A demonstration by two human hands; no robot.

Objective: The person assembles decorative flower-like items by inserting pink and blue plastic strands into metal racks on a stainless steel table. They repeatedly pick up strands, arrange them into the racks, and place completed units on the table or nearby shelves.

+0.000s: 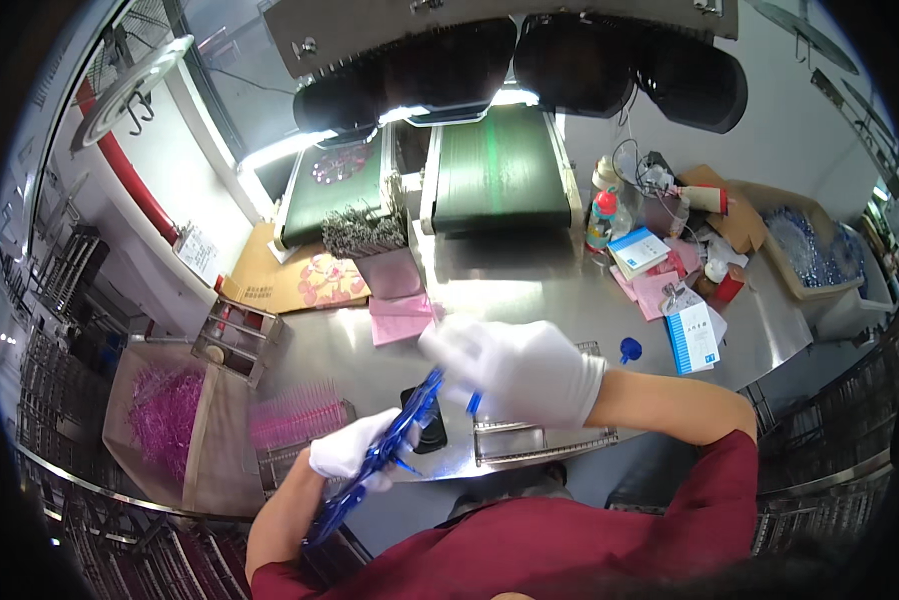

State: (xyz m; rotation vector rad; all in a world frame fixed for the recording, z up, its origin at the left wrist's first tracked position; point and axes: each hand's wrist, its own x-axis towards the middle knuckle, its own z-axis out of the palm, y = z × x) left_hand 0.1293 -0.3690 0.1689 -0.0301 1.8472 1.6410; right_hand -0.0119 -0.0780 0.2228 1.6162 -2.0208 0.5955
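My left hand, in a white glove, is closed round a long bundle of shiny blue plastic pieces, held at a slant above the table's front edge. My right hand, also white-gloved, is at the bundle's upper end, its fingertips blurred by motion. A small blue plastic piece shows under that hand, apart from the bundle, and seems held in it. Below my right hand a metal wire rack lies on the steel table. Partly behind the bundle is a black phone-like object.
Left stand a rack of pink pieces and a bin of pink strands. Ahead are a holder of grey rods and green conveyor belts. Right lie a blue piece, a blue-white booklet and bottles.
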